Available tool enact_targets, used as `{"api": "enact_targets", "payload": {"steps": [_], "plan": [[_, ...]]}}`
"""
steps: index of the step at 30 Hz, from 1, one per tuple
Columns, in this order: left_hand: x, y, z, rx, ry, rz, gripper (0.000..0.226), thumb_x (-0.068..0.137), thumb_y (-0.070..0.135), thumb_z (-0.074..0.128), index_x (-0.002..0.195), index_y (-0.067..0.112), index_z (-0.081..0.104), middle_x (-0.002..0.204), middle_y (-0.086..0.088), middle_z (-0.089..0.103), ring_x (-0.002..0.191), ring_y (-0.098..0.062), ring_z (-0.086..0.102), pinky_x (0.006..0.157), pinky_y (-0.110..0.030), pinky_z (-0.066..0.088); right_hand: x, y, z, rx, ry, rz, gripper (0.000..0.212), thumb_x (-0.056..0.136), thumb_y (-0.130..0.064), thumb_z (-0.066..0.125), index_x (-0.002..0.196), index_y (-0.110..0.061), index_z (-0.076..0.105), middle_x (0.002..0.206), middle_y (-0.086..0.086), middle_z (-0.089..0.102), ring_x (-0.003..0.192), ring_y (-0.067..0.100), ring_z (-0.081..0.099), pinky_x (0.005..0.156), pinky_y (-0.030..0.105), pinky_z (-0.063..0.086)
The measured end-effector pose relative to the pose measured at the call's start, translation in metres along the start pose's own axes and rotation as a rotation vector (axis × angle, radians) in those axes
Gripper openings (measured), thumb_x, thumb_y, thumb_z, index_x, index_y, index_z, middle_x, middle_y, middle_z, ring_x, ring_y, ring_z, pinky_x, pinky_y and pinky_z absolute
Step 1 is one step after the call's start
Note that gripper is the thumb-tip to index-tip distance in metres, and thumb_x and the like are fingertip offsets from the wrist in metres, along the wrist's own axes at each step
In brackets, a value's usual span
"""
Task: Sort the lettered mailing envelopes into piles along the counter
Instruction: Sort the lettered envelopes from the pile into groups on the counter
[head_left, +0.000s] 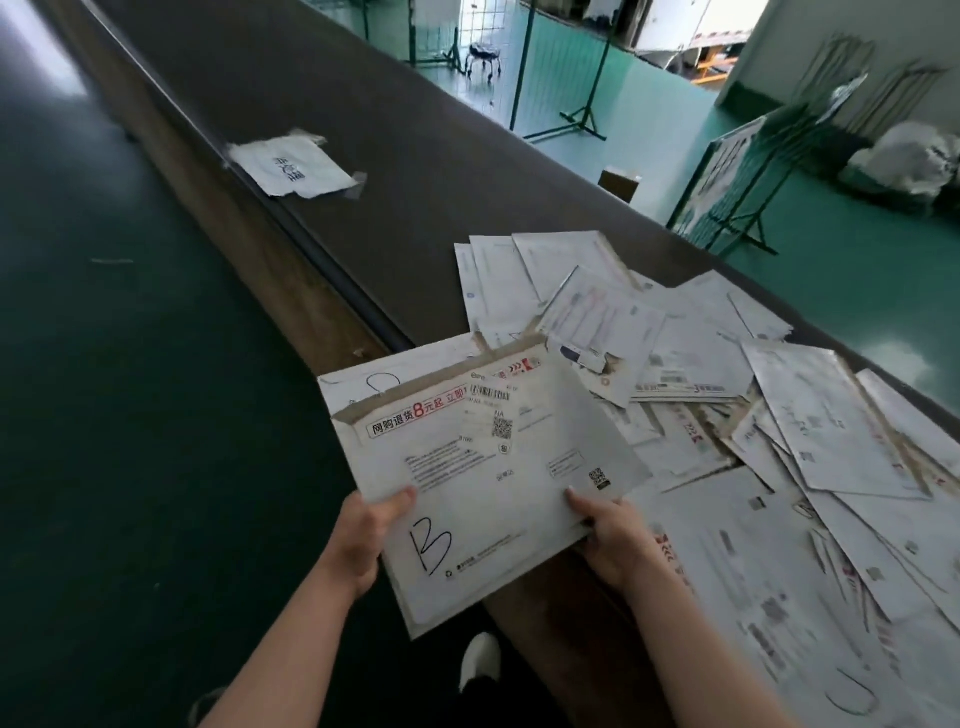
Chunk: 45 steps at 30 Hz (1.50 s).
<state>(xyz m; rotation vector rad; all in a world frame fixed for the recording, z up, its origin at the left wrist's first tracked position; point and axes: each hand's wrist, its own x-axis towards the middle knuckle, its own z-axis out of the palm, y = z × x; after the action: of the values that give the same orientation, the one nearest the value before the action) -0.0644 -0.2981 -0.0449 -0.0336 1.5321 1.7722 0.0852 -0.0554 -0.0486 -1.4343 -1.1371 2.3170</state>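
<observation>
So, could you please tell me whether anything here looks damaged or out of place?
Yes: the envelope marked B, held by the left hand and right hand, has a roughly torn top edge. The heap of envelopes on the counter lies jumbled and overlapping, not piled.

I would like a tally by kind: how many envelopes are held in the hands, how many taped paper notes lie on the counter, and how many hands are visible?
Held envelope: 1, marked B
Taped note: 1
Hands: 2, left hand and right hand
Total: 4
</observation>
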Motion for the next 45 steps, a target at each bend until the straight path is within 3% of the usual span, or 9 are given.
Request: {"api": "enact_targets", "payload": {"steps": [6, 11, 15, 22, 26, 30, 33, 41, 45], "plan": [[0.045, 0.030, 0.017, -0.048, 0.001, 0.067, 0.054, 0.085, 0.009, 0.066, 0.138, 0.009, 0.054, 0.130, -0.020, 0.066, 0.117, -0.043, 0.065, 0.095, -0.065, 0.052, 0.055, -0.026, 0.015, -0.026, 0.061, -0.064, 0.021, 0.090, 0.007, 0.068, 0.109, -0.002, 0.068, 0.109, 0.014, 0.077, 0.101, 0.038, 0.072, 0.090, 0.055, 0.058], [0.087, 0.059, 0.030, 0.012, 0.100, -0.002, 0.042, 0.090, -0.005, 0.062, 0.131, 0.005, 0.058, 0.122, -0.020, 0.071, 0.110, -0.043, 0.069, 0.094, -0.066, 0.053, 0.094, -0.054, 0.022, -0.072, 0.029, -0.032, 0.022, 0.086, 0.005, 0.073, 0.106, -0.002, 0.069, 0.101, 0.014, 0.078, 0.088, 0.035, 0.073, 0.071, 0.046, 0.061], [0.112, 0.068, 0.026, 0.077, 0.191, -0.083, 0.031, 0.094, -0.012, 0.056, 0.119, 0.004, 0.064, 0.112, -0.021, 0.074, 0.099, -0.043, 0.072, 0.086, -0.064, 0.057, 0.134, -0.086, 0.016, -0.077, 0.242, -0.085, 0.033, 0.086, -0.004, 0.077, 0.116, -0.003, 0.067, 0.103, 0.014, 0.073, 0.082, 0.028, 0.069, 0.071, 0.037, 0.057], [0.128, 0.075, 0.004, 0.131, 0.225, -0.170, 0.030, 0.093, -0.012, 0.056, 0.117, 0.003, 0.064, 0.109, -0.022, 0.074, 0.097, -0.044, 0.073, 0.084, -0.062, 0.058, 0.184, -0.120, 0.001, -0.879, 0.725, -0.079, 0.083, 0.081, -0.063, 0.074, 0.134, -0.004, 0.051, 0.136, 0.023, 0.057, 0.126, 0.040, 0.054, 0.103, 0.054, 0.042], [0.142, 0.083, -0.015, 0.143, 0.234, -0.201, 0.031, 0.093, -0.012, 0.058, 0.119, 0.003, 0.064, 0.110, -0.023, 0.074, 0.098, -0.046, 0.072, 0.087, -0.067, 0.056, 0.202, -0.118, 0.022, -1.012, 0.806, 0.019, 0.103, 0.072, -0.069, 0.079, 0.137, 0.002, 0.044, 0.141, 0.028, 0.050, 0.128, 0.043, 0.050, 0.108, 0.058, 0.039], [0.152, 0.091, -0.025, 0.153, 0.226, -0.211, 0.031, 0.092, -0.013, 0.058, 0.118, 0.003, 0.062, 0.111, -0.023, 0.074, 0.099, -0.046, 0.071, 0.087, -0.067, 0.055, 0.207, -0.124, 0.021, -0.923, 0.806, 0.080, 0.104, 0.064, -0.064, 0.088, 0.132, 0.002, 0.047, 0.137, 0.026, 0.055, 0.122, 0.040, 0.056, 0.104, 0.055, 0.042], [0.158, 0.095, -0.027, 0.163, 0.219, -0.215, 0.032, 0.092, -0.013, 0.058, 0.118, 0.004, 0.062, 0.110, -0.022, 0.074, 0.099, -0.046, 0.071, 0.088, -0.065, 0.056, 0.203, -0.134, 0.015, -0.800, 0.702, 0.082, 0.067, 0.066, -0.053, 0.092, 0.103, -0.005, 0.063, 0.116, 0.020, 0.069, 0.087, 0.032, 0.064, 0.082, 0.043, 0.053], [0.161, 0.099, -0.029, 0.183, 0.187, -0.218, 0.031, 0.093, -0.011, 0.056, 0.121, 0.002, 0.063, 0.115, -0.024, 0.072, 0.100, -0.046, 0.071, 0.087, -0.065, 0.056, 0.192, -0.133, 0.023, -0.331, 0.503, -0.227, 0.027, 0.095, -0.015, 0.071, 0.118, -0.011, 0.057, 0.115, 0.016, 0.070, 0.076, 0.029, 0.075, 0.063, 0.040, 0.058], [0.157, 0.107, -0.037, 0.084, 0.169, -0.198, 0.035, 0.095, -0.007, 0.052, 0.129, 0.001, 0.060, 0.121, -0.026, 0.069, 0.107, -0.050, 0.068, 0.091, -0.068, 0.053, 0.184, -0.149, 0.031, -0.158, 0.346, -0.352, 0.031, 0.101, -0.008, 0.061, 0.132, -0.010, 0.054, 0.107, 0.011, 0.069, 0.073, 0.026, 0.074, 0.058, 0.029, 0.060]]}}
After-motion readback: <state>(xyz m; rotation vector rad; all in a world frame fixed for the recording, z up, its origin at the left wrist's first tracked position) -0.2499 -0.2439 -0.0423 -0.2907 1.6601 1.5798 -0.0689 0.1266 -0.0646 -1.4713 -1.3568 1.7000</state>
